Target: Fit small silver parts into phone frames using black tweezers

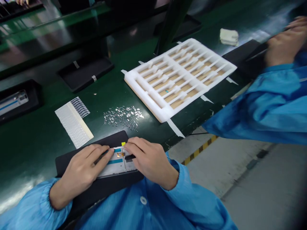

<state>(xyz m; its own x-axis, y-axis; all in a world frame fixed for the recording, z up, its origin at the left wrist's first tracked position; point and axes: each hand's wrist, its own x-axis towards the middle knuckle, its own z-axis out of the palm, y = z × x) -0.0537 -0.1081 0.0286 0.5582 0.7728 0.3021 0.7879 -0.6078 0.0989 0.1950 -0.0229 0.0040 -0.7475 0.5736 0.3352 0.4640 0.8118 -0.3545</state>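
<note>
Under both hands, a phone frame (115, 163) lies on a black mat (120, 139). Left hand (81, 169) pinches a thin dark tool (102, 157); right hand (151, 159) grips a short black tool (129, 157) near an amber flex strip (120, 154). Step appears to be fine work at that strip, calling for small, steady movements. Foil pieces (123, 117) lie beyond the mat.

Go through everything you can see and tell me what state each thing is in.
Left hand, pinching a slim dark tool.
Right hand, gripping a short black tool.
Phone frame, lying flat on a black mat, teal strips on it.
White foam tray, lying flat, taped down at its corners.
Silver metal pieces, scattered loose.
White label sheet, flat, its strips fanned at one end.
Co-worker's hand, motion-blurred.
</note>
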